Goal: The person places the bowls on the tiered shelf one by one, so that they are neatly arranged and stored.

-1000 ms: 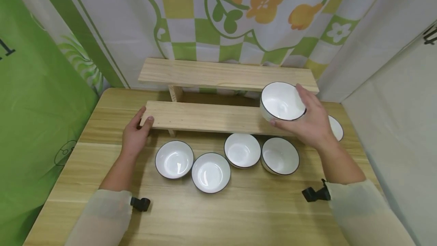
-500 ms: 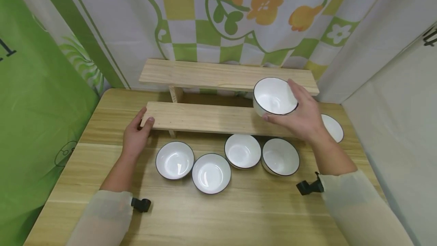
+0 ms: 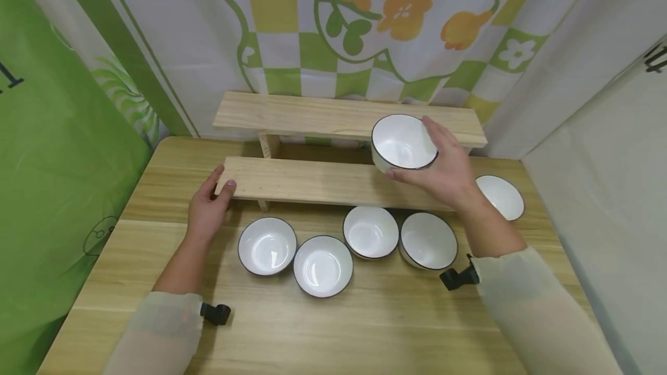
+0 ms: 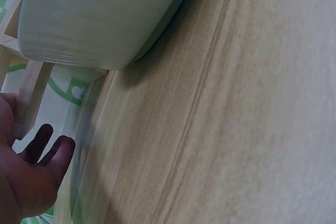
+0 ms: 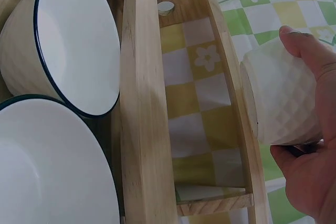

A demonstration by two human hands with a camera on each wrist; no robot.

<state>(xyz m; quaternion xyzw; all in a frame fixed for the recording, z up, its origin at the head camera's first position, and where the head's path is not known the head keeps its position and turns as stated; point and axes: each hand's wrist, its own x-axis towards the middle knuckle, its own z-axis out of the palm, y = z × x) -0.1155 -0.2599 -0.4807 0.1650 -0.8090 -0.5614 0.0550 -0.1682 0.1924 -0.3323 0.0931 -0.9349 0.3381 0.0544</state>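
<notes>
Right hand (image 3: 445, 172): grips a raised bowl (image 3: 402, 142) by its side; both have shifted left along the shelf since the earlier frames.
Raised bowl: one, overlapping both boards in the head view; whether it touches wood I cannot tell.
Dish at right (image 3: 502, 197): one, white, more of it showing past the forearm than before.
Left hand (image 3: 207, 207): unmoved, holding the left end of the lower board (image 3: 302, 180), thumb on top.
Boards: two, the lower one and an upper board (image 3: 297, 114) behind.
Bowls on the table (image 3: 365, 328): four, unmoved: leftmost bowl (image 3: 267, 246), second bowl (image 3: 323, 266), third bowl (image 3: 370, 232), fourth bowl (image 3: 428, 241).
</notes>
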